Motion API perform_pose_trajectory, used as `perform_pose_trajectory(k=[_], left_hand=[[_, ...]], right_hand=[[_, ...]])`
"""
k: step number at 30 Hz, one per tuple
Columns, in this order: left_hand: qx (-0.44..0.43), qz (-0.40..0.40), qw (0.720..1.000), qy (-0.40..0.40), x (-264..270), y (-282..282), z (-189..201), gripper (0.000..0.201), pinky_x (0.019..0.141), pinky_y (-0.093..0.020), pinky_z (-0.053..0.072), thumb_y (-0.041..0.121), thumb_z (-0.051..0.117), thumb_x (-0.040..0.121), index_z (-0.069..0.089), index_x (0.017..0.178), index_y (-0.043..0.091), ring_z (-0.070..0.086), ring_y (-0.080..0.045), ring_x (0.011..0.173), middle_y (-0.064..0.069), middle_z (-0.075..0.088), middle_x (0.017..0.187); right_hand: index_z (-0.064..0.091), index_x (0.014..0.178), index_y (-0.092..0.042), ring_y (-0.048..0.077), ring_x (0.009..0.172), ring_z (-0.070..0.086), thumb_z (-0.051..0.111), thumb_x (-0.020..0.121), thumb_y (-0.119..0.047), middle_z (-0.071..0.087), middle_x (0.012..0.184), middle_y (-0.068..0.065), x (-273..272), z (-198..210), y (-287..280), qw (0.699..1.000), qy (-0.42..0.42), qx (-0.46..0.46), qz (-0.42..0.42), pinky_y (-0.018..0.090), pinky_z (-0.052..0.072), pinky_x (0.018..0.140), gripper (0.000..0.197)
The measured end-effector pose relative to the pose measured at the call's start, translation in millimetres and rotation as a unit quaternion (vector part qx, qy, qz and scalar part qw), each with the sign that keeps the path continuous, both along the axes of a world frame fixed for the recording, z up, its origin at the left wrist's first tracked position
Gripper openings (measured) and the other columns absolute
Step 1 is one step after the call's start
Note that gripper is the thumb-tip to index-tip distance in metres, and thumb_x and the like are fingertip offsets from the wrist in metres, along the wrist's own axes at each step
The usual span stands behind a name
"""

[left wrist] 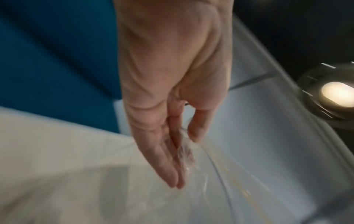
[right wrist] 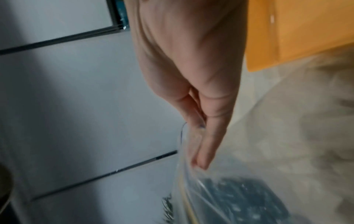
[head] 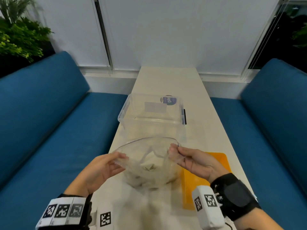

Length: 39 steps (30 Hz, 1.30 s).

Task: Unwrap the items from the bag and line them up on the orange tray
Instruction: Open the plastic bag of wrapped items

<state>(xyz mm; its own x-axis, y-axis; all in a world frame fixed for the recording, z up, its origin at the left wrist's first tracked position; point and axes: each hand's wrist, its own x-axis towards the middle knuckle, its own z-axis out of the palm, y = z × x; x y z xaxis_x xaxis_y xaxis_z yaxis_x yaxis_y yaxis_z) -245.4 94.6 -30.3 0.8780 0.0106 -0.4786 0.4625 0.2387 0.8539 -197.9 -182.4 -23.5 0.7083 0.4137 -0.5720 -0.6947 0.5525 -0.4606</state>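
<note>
A clear plastic bag (head: 147,165) stands on the white table with its mouth pulled wide. Pale wrapped items (head: 149,168) lie blurred at its bottom. My left hand (head: 116,159) pinches the left edge of the bag's rim between thumb and fingers; the left wrist view shows that same left hand (left wrist: 188,144) on the bag (left wrist: 220,181). My right hand (head: 174,150) pinches the right edge of the rim, and the right wrist view has the right hand (right wrist: 199,160) on the bag (right wrist: 220,194). The orange tray (head: 216,158) lies flat under and behind my right hand, and shows as the tray (right wrist: 296,30) there too.
An open clear plastic box (head: 152,112) with a round purple sticker stands on the table (head: 167,80) just beyond the bag. Blue benches (head: 49,122) run along both sides of the narrow table. Plants (head: 18,35) stand at the far left.
</note>
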Motion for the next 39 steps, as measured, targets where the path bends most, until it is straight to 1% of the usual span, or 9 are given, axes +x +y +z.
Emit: perform_pose_trajectory(k=[5,8,16,18,21,25,32,35,39], left_hand=[[-0.196,0.064,0.978,0.032,7,7,-13,0.044,0.069,-0.03,0.06,0.01,0.077,0.061,0.062,0.1,-0.005,0.071,-0.02,0.07,-0.016,0.068,0.091],[-0.3,0.046,0.952,0.037,10,12,-13,0.09,0.049,-0.027,0.056,-0.005,0.091,0.025,0.058,0.109,-0.015,0.062,-0.018,0.053,-0.015,0.065,0.078],[-0.236,0.058,0.965,0.103,8,-7,-16,0.029,0.049,-0.023,0.036,0.012,0.076,0.043,0.069,0.07,0.005,0.04,-0.012,0.051,0.0,0.05,0.064],[-0.171,0.062,0.976,0.116,5,-14,-17,0.012,0.049,-0.025,0.032,0.02,0.054,0.071,0.054,0.064,0.011,0.036,-0.012,0.044,0.002,0.039,0.052],[-0.145,0.051,0.981,0.114,1,-16,-20,0.033,0.056,-0.029,0.033,0.023,0.041,0.084,0.049,0.054,0.013,0.041,-0.014,0.043,0.001,0.039,0.048],[-0.195,0.066,0.971,0.121,-6,-15,-21,0.021,0.066,-0.034,0.039,0.015,0.046,0.076,0.064,0.068,0.011,0.057,-0.021,0.058,-0.005,0.061,0.069],[-0.06,0.037,0.988,0.138,-10,-1,-26,0.021,0.071,-0.036,0.045,0.018,0.055,0.069,0.066,0.082,0.005,0.053,-0.021,0.076,-0.009,0.061,0.079],[-0.011,0.04,0.99,0.134,-11,4,-34,0.014,0.074,-0.034,0.045,0.015,0.055,0.08,0.064,0.086,0.006,0.052,-0.018,0.078,-0.009,0.059,0.082],[0.093,0.018,0.989,0.112,-9,2,-39,0.016,0.077,-0.034,0.048,0.022,0.054,0.087,0.063,0.092,0.009,0.053,-0.019,0.084,-0.008,0.058,0.09]], right_hand=[[0.063,0.084,0.024,0.033,0.059,0.067,0.074,0.02,0.037,0.063,0.078,0.027,10,-19,-4,0.991,0.036,0.123,-0.039,0.042,0.059,0.057,0.066],[0.059,0.087,0.012,0.018,0.045,0.052,0.076,0.023,0.033,0.053,0.067,0.01,14,-37,-2,0.991,0.033,0.128,-0.026,0.03,0.05,0.043,0.069],[0.036,0.09,-0.019,0.013,0.05,0.022,0.065,0.07,-0.004,0.02,0.069,-0.001,6,-41,2,0.994,-0.064,-0.081,0.043,0.023,0.027,0.04,0.039],[0.036,0.087,-0.019,0.012,0.06,0.033,0.062,0.084,-0.01,0.034,0.077,-0.001,-5,-33,8,0.934,-0.199,-0.28,0.103,0.021,0.03,0.05,0.029],[0.042,0.095,-0.021,0.009,0.086,0.043,0.063,0.088,-0.025,0.043,0.103,-0.002,-10,-37,18,0.721,-0.36,-0.561,0.19,0.013,0.035,0.063,0.022],[0.054,0.086,-0.02,0.013,0.087,0.047,0.058,0.092,-0.028,0.05,0.1,0.003,-6,-49,16,0.664,-0.356,-0.638,0.16,0.017,0.034,0.064,0.011],[0.067,0.096,-0.005,0.018,0.079,0.056,0.054,0.094,-0.016,0.062,0.091,0.011,0,-46,2,0.95,-0.117,-0.268,0.111,0.028,0.05,0.067,0.017],[0.061,0.118,-0.001,0.023,0.086,0.059,0.051,0.094,-0.011,0.063,0.108,0.015,4,-45,2,0.982,-0.026,-0.164,0.089,0.032,0.052,0.074,0.028],[0.062,0.11,0.0,0.014,0.054,0.053,0.05,0.095,-0.015,0.064,0.073,0.006,0,-45,12,0.983,-0.032,-0.153,0.091,0.025,0.045,0.052,0.024]])
